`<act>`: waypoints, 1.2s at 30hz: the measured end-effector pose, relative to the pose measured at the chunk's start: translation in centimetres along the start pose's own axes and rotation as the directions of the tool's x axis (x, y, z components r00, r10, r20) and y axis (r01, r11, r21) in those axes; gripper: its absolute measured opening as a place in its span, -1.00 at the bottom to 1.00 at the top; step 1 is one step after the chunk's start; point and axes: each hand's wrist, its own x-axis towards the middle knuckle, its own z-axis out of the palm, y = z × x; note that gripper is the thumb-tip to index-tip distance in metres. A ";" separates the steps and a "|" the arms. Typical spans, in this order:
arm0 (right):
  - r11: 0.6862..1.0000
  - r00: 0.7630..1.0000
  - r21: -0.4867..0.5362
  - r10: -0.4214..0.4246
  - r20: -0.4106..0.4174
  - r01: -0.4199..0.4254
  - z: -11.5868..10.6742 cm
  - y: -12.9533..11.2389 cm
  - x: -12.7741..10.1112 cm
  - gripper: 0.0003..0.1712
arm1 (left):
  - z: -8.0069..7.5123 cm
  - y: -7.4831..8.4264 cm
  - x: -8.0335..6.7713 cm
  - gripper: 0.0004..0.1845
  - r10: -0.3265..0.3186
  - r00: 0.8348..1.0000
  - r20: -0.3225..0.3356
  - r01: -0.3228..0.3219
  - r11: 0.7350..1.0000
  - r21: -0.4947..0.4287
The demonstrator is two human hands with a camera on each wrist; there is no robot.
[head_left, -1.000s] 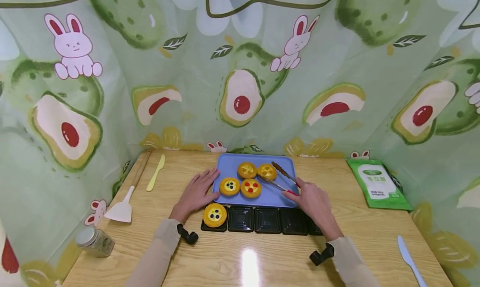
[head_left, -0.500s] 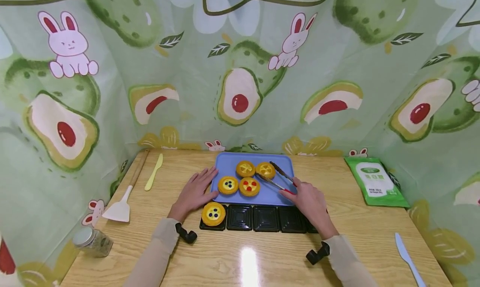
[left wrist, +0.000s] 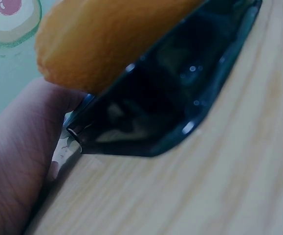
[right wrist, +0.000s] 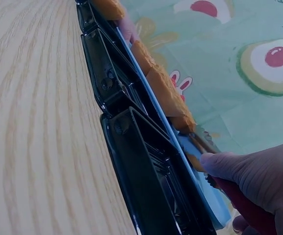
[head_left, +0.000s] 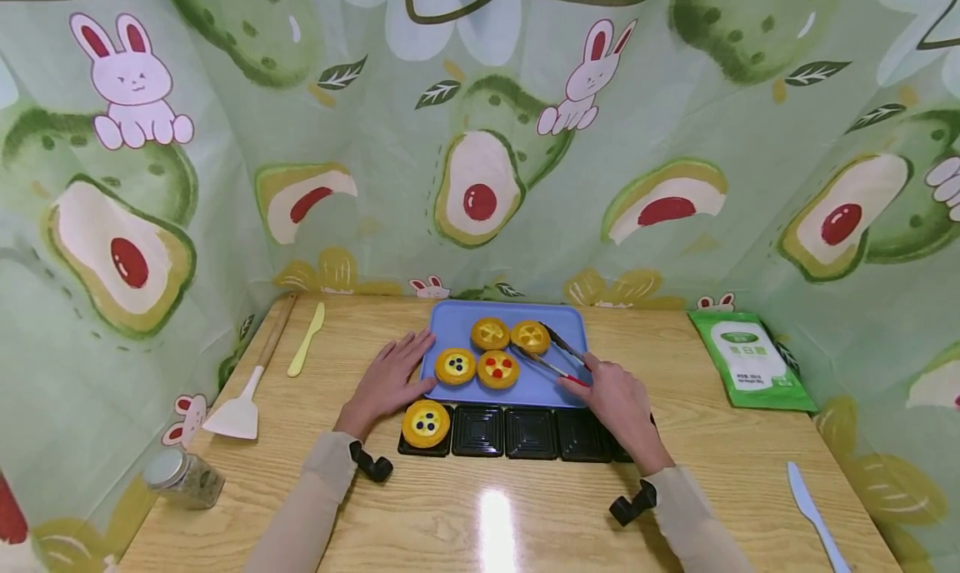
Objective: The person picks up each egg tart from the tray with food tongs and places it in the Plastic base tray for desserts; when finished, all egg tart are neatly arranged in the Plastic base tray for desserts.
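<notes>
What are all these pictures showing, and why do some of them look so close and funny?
A person wears three cameras: one on the head, one on each wrist. The head picture looks down at a wooden table. On it sits a blue tray with four little tarts; a fifth tart sits in the first of a row of black cups. The left hand rests flat beside the tray. The right hand holds tongs with red grips, their tips by a tart. The wrist pictures are simply very close: you see cup edges, orange tart and a bit of hand.
</notes>
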 end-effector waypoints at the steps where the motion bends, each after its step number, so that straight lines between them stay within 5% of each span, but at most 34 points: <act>1: 1.000 1.000 -0.001 0.002 0.002 -0.002 0.0 0.0 0.0 -0.24 | 0.0 0.0 0.0 -0.09 -0.001 1.000 0.003 0.001 1.000 0.004; 24: 1.000 1.000 0.004 -0.010 0.000 0.010 0.1 0.2 0.1 -0.38 | 0.3 -0.3 0.2 -0.08 -0.011 1.000 0.018 0.011 1.000 0.002; 36: 1.000 0.999 -0.002 0.029 0.033 -0.029 0.1 0.3 0.2 -0.14 | 0.1 -0.1 0.1 -0.08 -0.008 1.000 0.015 0.008 1.000 -0.006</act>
